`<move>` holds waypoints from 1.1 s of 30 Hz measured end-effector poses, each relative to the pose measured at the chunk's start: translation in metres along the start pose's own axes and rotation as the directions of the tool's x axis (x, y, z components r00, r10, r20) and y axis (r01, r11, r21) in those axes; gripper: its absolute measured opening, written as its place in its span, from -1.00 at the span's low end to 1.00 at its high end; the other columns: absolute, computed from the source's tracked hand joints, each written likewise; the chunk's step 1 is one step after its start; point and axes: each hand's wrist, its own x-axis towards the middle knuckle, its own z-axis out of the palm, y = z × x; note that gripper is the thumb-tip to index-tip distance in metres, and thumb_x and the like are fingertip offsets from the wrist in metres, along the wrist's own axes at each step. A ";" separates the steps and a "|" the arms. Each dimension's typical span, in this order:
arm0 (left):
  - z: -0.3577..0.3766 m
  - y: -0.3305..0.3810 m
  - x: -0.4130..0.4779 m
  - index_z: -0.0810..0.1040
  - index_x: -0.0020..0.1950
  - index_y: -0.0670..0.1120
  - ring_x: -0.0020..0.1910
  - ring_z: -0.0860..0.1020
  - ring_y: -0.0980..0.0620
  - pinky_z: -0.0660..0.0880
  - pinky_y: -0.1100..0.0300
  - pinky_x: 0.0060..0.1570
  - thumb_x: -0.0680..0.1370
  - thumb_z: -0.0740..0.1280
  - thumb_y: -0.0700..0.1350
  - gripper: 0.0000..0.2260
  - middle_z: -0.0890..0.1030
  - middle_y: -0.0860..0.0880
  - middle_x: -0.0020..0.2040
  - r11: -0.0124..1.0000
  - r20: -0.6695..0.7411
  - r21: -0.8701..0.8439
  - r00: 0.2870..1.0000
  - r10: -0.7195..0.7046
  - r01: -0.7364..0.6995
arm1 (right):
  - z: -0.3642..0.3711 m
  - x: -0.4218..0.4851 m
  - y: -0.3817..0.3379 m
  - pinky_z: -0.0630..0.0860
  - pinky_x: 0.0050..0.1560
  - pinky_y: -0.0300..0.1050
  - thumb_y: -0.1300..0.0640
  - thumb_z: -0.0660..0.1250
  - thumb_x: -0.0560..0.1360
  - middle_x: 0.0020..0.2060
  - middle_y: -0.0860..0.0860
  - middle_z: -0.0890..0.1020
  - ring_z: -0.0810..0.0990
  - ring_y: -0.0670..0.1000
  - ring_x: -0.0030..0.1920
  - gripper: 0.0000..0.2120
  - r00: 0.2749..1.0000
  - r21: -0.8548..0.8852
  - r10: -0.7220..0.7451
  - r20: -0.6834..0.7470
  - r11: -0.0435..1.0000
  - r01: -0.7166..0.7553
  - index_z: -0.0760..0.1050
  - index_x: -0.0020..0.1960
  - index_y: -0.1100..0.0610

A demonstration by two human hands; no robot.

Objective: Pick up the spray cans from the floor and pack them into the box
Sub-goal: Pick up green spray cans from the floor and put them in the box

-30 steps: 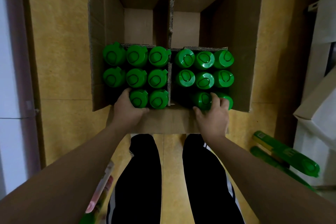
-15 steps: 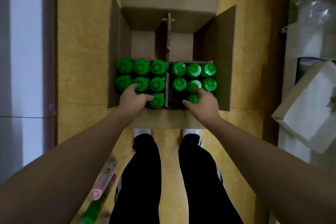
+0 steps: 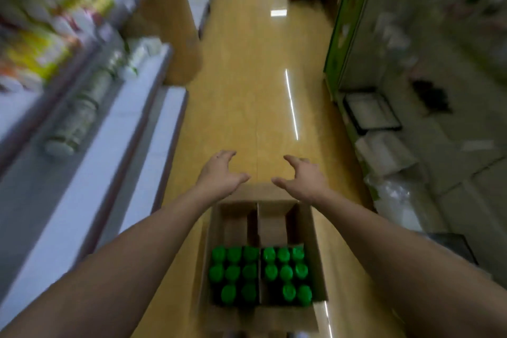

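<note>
An open cardboard box [image 3: 318, 250] stands on the floor below me, split by a cardboard divider [image 3: 258, 230]. Several green-capped spray cans [image 3: 260, 271] stand upright in its near half, on both sides of the divider; the far half shows bare cardboard. My left hand [image 3: 219, 175] and my right hand [image 3: 303, 177] are stretched out above the box's far end, fingers spread, palms facing each other, nothing in them. The view is blurred by motion.
A yellow tiled aisle floor [image 3: 255, 85] runs ahead. White shelving [image 3: 115, 140] with blurred goods lines the left. On the right stand a green-edged shelf unit [image 3: 343, 22], white boxes [image 3: 384, 153] and plastic-wrapped packs [image 3: 397, 200] on the floor.
Both hands have lifted off the cans in the box and now reach forward, open, over its far end. The camera has tilted up from the box to the aisle.
</note>
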 end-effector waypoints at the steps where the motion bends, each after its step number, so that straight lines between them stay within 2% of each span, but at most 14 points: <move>1: -0.029 0.025 -0.003 0.30 0.57 -0.01 0.54 0.25 -0.06 0.23 0.05 0.47 0.50 0.47 0.14 -0.29 0.28 -0.06 0.58 0.998 -0.042 0.028 0.998 0.051 -0.050 | -0.036 -0.002 -0.016 0.47 0.36 0.13 -0.32 0.42 0.45 0.46 0.08 0.42 0.41 0.16 0.42 -0.21 0.998 -0.002 -0.037 -0.060 0.999 0.036 0.23 0.57 -0.12; 5: -0.128 0.120 -0.018 0.30 0.57 0.02 0.55 0.23 -0.06 0.19 0.09 0.46 0.47 0.47 0.19 -0.27 0.27 -0.06 0.58 0.955 -0.213 0.159 0.936 0.280 -0.250 | -0.171 -0.023 -0.070 0.40 0.38 0.12 -0.34 0.39 0.46 0.48 0.10 0.39 0.36 0.18 0.46 -0.20 0.938 -0.120 -0.204 -0.281 0.977 0.176 0.19 0.59 -0.12; 8: -0.175 0.186 -0.031 0.29 0.57 0.05 0.56 0.20 -0.07 0.18 0.04 0.49 0.45 0.47 0.22 -0.24 0.22 -0.06 0.60 0.902 -0.301 0.214 0.853 0.427 -0.375 | -0.251 -0.050 -0.093 0.31 0.45 0.20 -0.37 0.36 0.47 0.56 0.08 0.28 0.24 0.20 0.53 -0.18 0.864 -0.256 -0.278 -0.419 0.949 0.181 0.12 0.61 -0.16; 12: -0.203 0.255 -0.042 0.27 0.58 0.07 0.58 0.14 -0.09 0.13 0.02 0.50 0.45 0.44 0.25 -0.24 0.17 -0.07 0.62 0.805 -0.321 0.278 0.739 0.592 -0.525 | -0.326 -0.087 -0.094 0.23 0.49 0.24 -0.39 0.36 0.44 0.60 0.08 0.16 0.12 0.21 0.57 -0.12 0.789 -0.320 -0.275 -0.549 0.942 0.105 0.04 0.62 -0.18; 16: -0.204 0.311 -0.054 0.22 0.59 0.08 0.60 0.07 -0.12 0.11 -0.05 0.55 0.46 0.40 0.30 -0.22 0.12 -0.08 0.63 0.681 -0.250 0.336 0.635 0.731 -0.651 | -0.372 -0.134 -0.064 0.21 0.49 0.23 -0.43 0.33 0.43 0.61 0.08 0.11 0.08 0.21 0.58 -0.10 0.727 -0.314 -0.166 -0.666 0.947 -0.071 0.02 0.62 -0.19; 21: -0.170 0.360 -0.081 0.08 0.62 0.16 0.62 -0.08 -0.12 0.06 -0.18 0.55 0.48 0.23 0.44 -0.20 -0.01 -0.02 0.66 0.483 -0.103 0.418 0.488 0.867 -0.769 | -0.384 -0.218 -0.011 0.22 0.48 0.26 -0.48 0.28 0.41 0.62 0.10 0.09 0.10 0.24 0.57 -0.08 0.642 -0.269 0.015 -0.766 0.900 -0.342 -0.01 0.61 -0.19; 26: -0.102 0.393 -0.129 0.03 0.62 0.20 0.62 -0.11 -0.14 0.02 -0.26 0.53 0.47 0.10 0.50 -0.21 -0.06 -0.01 0.66 0.201 0.073 0.479 0.267 0.961 -0.854 | -0.351 -0.321 0.033 0.13 0.50 0.31 -0.45 0.29 0.43 0.63 0.09 0.04 0.02 0.25 0.59 -0.11 0.554 -0.167 0.229 -0.800 0.802 -0.573 -0.02 0.61 -0.22; 30: -0.036 0.408 -0.188 0.02 0.61 0.22 0.62 -0.14 -0.13 -0.01 -0.30 0.51 0.42 0.03 0.52 -0.19 -0.06 -0.01 0.66 0.038 0.203 0.356 0.117 0.972 -0.934 | -0.317 -0.401 0.061 0.08 0.52 0.32 -0.45 0.30 0.42 0.64 0.06 -0.03 -0.04 0.24 0.61 -0.08 0.448 -0.063 0.394 -0.803 0.691 -0.720 -0.03 0.62 -0.20; 33: 0.016 0.405 -0.239 0.04 0.61 0.21 0.62 -0.15 -0.11 -0.01 -0.29 0.52 0.46 0.10 0.49 -0.21 -0.06 -0.01 0.66 -0.054 0.282 0.267 0.025 0.959 -0.962 | -0.283 -0.463 0.078 0.04 0.52 0.32 -0.45 0.30 0.43 0.64 0.07 -0.05 -0.06 0.25 0.61 -0.09 0.365 0.022 0.494 -0.789 0.617 -0.787 -0.04 0.61 -0.21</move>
